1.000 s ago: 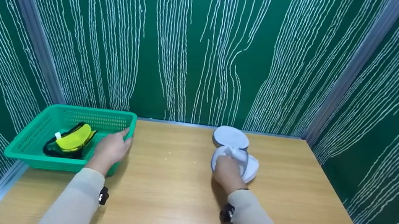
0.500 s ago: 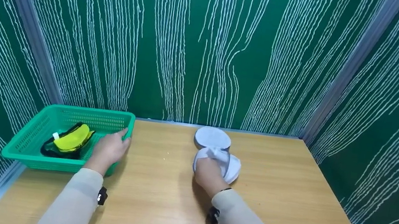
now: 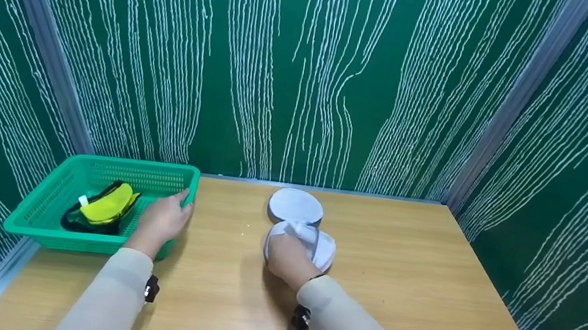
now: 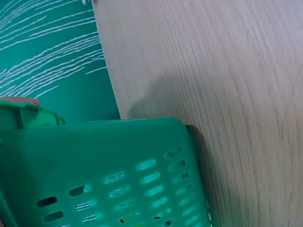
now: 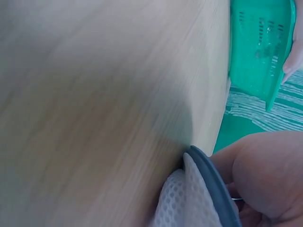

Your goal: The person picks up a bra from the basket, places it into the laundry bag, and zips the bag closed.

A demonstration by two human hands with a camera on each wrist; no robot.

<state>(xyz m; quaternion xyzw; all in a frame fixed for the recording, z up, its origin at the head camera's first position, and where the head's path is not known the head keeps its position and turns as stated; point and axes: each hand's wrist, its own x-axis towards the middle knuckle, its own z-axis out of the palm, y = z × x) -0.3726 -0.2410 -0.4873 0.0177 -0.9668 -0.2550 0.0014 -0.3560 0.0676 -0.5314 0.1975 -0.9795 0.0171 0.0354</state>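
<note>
My left hand (image 3: 164, 219) grips the right rim of a green plastic basket (image 3: 196, 177) at the table's left; the basket's slotted wall (image 4: 118, 161) fills much of the left wrist view. Inside the basket lies a soft yellow and black item (image 3: 108, 206) with a white tag; its kind is unclear. My right hand (image 3: 290, 258) holds a pale grey slipper (image 3: 295, 207) near the table's middle, fingers tucked in at its near end. A second pale oval part (image 3: 325, 250) shows to the hand's right. Up close, white mesh (image 5: 201, 189) with dark grey edging is visible.
The wooden table (image 3: 396, 292) spreads between and right of the hands. Green walls (image 3: 306, 75) with white lines close off the back and both sides. Small white specks (image 3: 243, 233) lie between the basket and the slipper.
My right hand and the pale grey slipper have moved left across the table and slightly nearer. My left hand keeps its grip on the basket, which stays in place.
</note>
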